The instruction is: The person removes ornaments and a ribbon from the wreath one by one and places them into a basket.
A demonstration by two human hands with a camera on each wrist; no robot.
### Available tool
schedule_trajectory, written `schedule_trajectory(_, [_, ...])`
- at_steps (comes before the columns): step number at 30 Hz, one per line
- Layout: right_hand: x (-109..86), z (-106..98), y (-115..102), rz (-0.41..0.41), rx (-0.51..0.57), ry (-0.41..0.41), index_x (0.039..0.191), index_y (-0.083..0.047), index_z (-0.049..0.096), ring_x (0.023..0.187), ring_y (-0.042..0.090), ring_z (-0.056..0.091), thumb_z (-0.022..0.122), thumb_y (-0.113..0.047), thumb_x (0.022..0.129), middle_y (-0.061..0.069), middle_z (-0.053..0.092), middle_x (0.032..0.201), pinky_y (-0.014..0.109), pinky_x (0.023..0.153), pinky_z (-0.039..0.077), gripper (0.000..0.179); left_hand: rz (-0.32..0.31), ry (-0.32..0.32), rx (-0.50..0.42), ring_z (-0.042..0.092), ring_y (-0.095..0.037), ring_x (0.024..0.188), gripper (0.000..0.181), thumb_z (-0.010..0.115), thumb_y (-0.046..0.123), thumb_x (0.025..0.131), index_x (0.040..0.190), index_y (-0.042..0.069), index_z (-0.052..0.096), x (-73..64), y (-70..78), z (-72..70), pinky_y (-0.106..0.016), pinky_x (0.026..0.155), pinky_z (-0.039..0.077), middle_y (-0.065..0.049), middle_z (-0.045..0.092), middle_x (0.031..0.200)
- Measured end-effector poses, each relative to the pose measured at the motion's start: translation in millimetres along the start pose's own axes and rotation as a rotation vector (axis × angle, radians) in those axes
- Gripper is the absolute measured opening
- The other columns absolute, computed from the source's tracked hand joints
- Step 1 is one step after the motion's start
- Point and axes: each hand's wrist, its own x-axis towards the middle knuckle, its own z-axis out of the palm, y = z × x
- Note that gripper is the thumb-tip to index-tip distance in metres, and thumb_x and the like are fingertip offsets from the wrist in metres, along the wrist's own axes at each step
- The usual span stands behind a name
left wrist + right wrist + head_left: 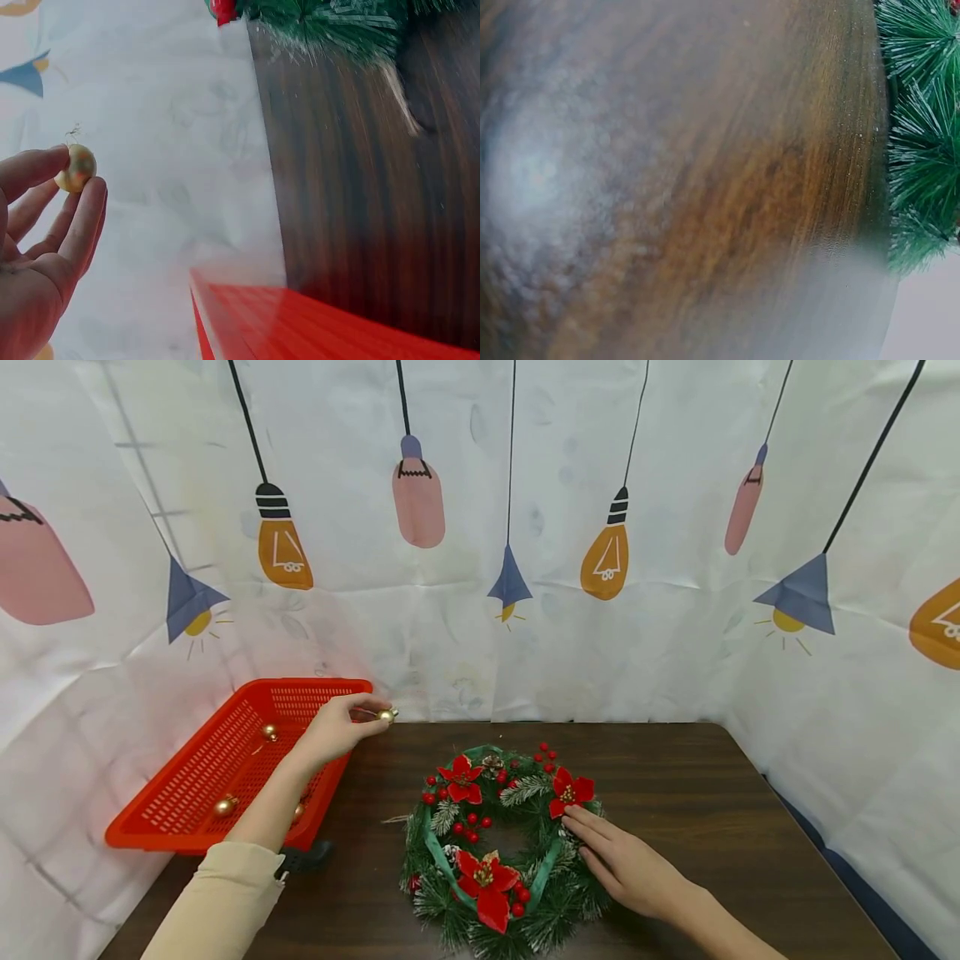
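Observation:
Between thumb and fingertips, my left hand [341, 727] pinches a small gold bauble [387, 715] beside the right rim of the red basket. In the left wrist view the bauble [78, 169] shows a thin loop on top. A green Christmas wreath [438, 893] with red poinsettias, berries and frosted sprigs lies on the table. My right hand [622, 864] rests on the wreath's right side, fingers straight, the fingertips at a red poinsettia [572, 791]. The right wrist view shows wreath needles [922, 150] but not the hand.
A red plastic basket [180, 777] stands at the table's left, holding several gold baubles, one of them [225, 807] near its front. Dark wood forms the tabletop [675, 777]. Behind it hangs a white curtain [465, 652] printed with lamps. A black object [306, 857] sits by the left sleeve.

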Motion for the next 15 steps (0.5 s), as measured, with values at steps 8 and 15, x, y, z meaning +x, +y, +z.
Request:
schedule_trajectory(8, [0.5,-0.4,-0.8,0.006,0.002,-0.007,0.15,-0.004,0.052,0.14,0.028,0.047,0.061,-0.014,0.104,0.012,0.045,0.157,0.045,0.098,0.053,0.048,-0.032,0.025,0.015,0.062,-0.037,0.113,0.035,0.072,0.021,0.099,0.129,0.003,0.068,-17.5,-14.9,-18.2,-0.044,0.087,0.056,-0.017,0.067,0.124])
schedule_trajectory(15, [-0.6,0.7,-0.3,0.013,0.002,-0.003,0.15,-0.005,0.052,0.141,0.027,0.047,0.062,-0.015,0.104,0.011,0.045,0.157,0.045,0.098,0.053,0.048,-0.062,0.038,-0.004,0.061,-0.038,0.117,0.04,0.07,0.027,0.1,0.133,0.004,0.066,-31.1,-32.8,-33.2,-0.048,0.092,0.055,-0.019,0.066,0.127])
